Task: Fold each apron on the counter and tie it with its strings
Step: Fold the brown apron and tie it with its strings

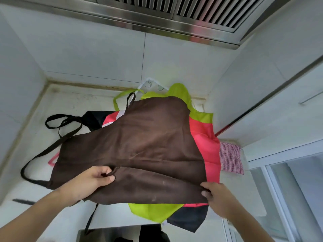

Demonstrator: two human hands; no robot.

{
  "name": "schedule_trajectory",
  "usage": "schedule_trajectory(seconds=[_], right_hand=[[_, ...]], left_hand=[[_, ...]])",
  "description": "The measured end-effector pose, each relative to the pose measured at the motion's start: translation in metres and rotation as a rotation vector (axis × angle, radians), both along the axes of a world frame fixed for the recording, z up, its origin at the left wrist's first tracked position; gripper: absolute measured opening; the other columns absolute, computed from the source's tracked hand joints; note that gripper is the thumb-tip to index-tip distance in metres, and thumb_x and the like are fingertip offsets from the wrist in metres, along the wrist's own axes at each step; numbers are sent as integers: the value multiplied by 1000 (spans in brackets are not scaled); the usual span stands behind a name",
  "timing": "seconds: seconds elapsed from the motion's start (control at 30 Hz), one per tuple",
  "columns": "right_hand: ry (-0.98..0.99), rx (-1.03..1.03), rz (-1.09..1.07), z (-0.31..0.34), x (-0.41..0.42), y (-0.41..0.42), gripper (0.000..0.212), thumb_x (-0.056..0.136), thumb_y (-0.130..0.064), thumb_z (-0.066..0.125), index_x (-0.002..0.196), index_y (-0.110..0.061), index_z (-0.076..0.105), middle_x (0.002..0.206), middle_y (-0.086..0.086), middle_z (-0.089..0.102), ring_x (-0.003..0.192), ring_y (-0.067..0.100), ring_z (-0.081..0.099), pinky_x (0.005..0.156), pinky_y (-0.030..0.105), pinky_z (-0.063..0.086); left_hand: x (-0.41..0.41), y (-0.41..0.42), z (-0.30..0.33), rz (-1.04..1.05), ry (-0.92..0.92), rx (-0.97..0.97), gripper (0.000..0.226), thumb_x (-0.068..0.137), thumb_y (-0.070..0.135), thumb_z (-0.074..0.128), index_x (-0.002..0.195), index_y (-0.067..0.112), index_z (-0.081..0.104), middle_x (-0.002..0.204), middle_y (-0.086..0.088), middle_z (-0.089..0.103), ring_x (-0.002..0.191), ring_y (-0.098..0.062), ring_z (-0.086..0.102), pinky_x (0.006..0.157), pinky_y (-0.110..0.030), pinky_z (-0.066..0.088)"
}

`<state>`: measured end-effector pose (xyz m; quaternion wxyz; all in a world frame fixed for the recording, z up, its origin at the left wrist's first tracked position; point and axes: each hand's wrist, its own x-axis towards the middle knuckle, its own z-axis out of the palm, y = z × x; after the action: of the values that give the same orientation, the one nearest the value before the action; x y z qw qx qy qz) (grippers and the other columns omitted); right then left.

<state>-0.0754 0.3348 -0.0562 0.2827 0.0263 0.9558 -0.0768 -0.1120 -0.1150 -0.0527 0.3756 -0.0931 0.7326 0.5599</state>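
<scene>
A brown apron [139,140] lies spread on top of a pile of aprons on the white counter [73,105]. Its near hem is turned up in a fold. My left hand [90,182] pinches that fold at the left. At the fold's right end, my right hand [216,198] grips the edge. The brown apron's dark strings [40,154] trail off to the left. Under it lie a lime green apron [153,211], a pink apron [208,145], a black apron [188,219] and a white one [152,84] at the back.
White tiled walls [97,55] close the counter in at the back and on both sides. A steel extractor hood [174,20] hangs overhead. A red checked cloth [230,158] sticks out at the right, beside a window frame [272,172]. A steel surface [108,234] sits below the counter's front edge.
</scene>
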Motion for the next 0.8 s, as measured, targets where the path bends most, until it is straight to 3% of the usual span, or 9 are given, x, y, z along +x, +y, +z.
schedule_trajectory(seconds=[0.1, 0.23, 0.3, 0.4, 0.43, 0.47, 0.57, 0.67, 0.8], right_hand=[[-21, 36, 50, 40, -19, 15, 22, 97, -36, 60, 116, -28, 70, 113, -2, 72, 111, 27, 66, 85, 34, 47], [874, -304, -295, 121, -40, 5, 23, 97, -8, 63, 104, -26, 76, 83, -14, 69, 74, 6, 62, 73, 26, 47], [1077, -223, -232, 144, -45, -5, 20, 100, -12, 57, 97, -24, 72, 80, -8, 68, 73, 11, 61, 70, 27, 44], [210, -19, 85, 143, -55, -9, 29, 95, -19, 59, 67, -24, 57, 70, -7, 58, 82, 29, 67, 69, 35, 46], [61, 1, 131, 146, -55, -8, 25, 92, -16, 60, 69, -25, 64, 75, -10, 62, 87, 25, 67, 75, 32, 48], [124, -20, 113, 153, -58, -7, 23, 89, -16, 57, 79, -28, 74, 82, -12, 69, 91, 22, 69, 81, 30, 51], [879, -214, -171, 165, -65, 1, 21, 96, -17, 59, 100, -21, 79, 86, 0, 77, 80, 27, 70, 76, 33, 54], [470, -280, -22, 168, -69, 2, 19, 97, -17, 68, 79, -15, 70, 70, -1, 64, 71, 20, 61, 66, 27, 42], [-162, -475, 83, 198, -62, 9, 36, 93, -5, 71, 66, -29, 71, 69, -12, 64, 67, 2, 59, 65, 22, 42]], left_hand=[[-22, 2, 40, -163, 92, -124, 26, 100, 22, 67, 75, 18, 64, 71, -2, 66, 70, -15, 60, 67, -27, 43], [-51, 25, 105, 468, 767, -40, 17, 102, 10, 63, 90, 23, 64, 79, 4, 68, 78, -6, 62, 75, -22, 48], [-61, 30, 126, 417, 996, -69, 12, 101, 13, 65, 96, 23, 61, 83, 5, 67, 78, -5, 62, 76, -25, 50], [-64, 28, 121, -432, 612, -430, 26, 92, 17, 74, 86, 39, 61, 73, 11, 65, 69, -1, 59, 71, -28, 46], [-65, 24, 119, -496, 584, -538, 31, 91, 16, 74, 82, 44, 62, 72, 13, 66, 71, 1, 60, 71, -23, 45], [-66, 22, 124, -343, 619, -509, 31, 92, 15, 73, 81, 42, 64, 72, 13, 68, 73, 0, 62, 71, -22, 44], [-70, 12, 140, 186, 786, -358, 16, 101, 16, 63, 85, 21, 63, 74, 2, 69, 75, -17, 62, 69, -24, 42], [-69, 1, 147, -214, 533, -324, 17, 99, 23, 67, 84, 18, 62, 74, -11, 64, 73, -28, 59, 65, -32, 48], [-59, -27, 166, -388, 139, 2, 14, 86, 24, 74, 90, 10, 72, 86, -20, 70, 79, -26, 66, 74, -37, 49]])
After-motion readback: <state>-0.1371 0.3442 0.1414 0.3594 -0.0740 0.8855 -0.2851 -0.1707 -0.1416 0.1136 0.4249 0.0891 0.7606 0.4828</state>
